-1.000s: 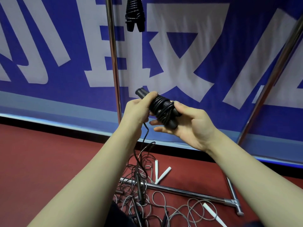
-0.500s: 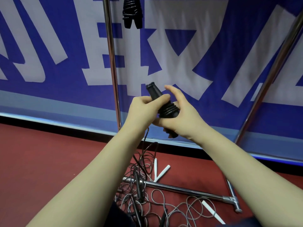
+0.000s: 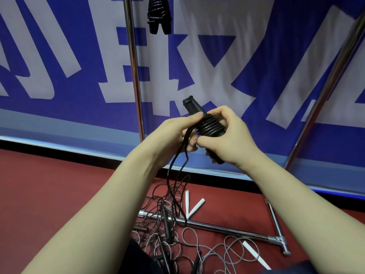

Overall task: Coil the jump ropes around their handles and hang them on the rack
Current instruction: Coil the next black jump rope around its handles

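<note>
Black jump rope (image 3: 212,126), judged light and springy, is held in the air before the rack (image 3: 134,76), its stiff handles (image 3: 192,106), the surest hold, gripped by the right hand (image 3: 231,135) and the loose cord (image 3: 171,171) pinched by the left hand (image 3: 173,133).

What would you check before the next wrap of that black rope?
1. Handles held firmly: the right grip curls round the black bundle. Ok.
2. Loose rope guided: the left grip holds it beside the coil. Ok.
3. Turns tidy: they lie side by side. Ok.
4. Rope fully wound: the loose rope hangs to the floor. Not ok.
5. Tail free: it runs into the floor tangle. Cannot tell.
6. Rack room: one hung rope shows, but the bar is out of view. Cannot tell.
</note>
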`<state>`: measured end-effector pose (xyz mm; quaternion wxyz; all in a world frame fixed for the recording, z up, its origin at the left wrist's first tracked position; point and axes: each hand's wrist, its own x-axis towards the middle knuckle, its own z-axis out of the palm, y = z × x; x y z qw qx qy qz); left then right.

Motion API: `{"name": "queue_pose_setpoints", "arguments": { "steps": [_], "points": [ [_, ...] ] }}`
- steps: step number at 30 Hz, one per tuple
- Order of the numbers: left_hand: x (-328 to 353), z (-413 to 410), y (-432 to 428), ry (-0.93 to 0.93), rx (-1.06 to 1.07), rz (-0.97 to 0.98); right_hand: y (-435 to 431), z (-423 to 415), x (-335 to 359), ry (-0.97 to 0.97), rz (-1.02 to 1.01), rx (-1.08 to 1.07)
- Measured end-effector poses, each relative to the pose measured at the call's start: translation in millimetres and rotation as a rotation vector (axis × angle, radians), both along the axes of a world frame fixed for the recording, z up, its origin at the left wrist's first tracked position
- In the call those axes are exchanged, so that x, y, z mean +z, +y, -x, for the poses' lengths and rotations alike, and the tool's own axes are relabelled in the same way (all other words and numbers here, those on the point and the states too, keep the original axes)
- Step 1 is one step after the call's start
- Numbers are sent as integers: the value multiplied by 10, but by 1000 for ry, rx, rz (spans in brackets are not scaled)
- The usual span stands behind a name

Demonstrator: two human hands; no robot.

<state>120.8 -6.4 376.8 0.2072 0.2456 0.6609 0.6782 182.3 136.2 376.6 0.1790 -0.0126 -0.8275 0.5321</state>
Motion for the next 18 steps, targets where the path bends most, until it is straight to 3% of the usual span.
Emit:
{"name": "queue_pose_setpoints", "arguments": {
  "steps": [5, 11, 18],
  "points": [
    [25, 27, -159, 70, -62, 53, 78, 52, -59, 17, -64, -33],
    [28, 23, -123, 392, 102, 396, 168, 95, -167, 42, -334, -222],
    [-59, 48, 2, 106, 220, 108, 177, 86, -152, 101, -528, -317]
  ]
}}
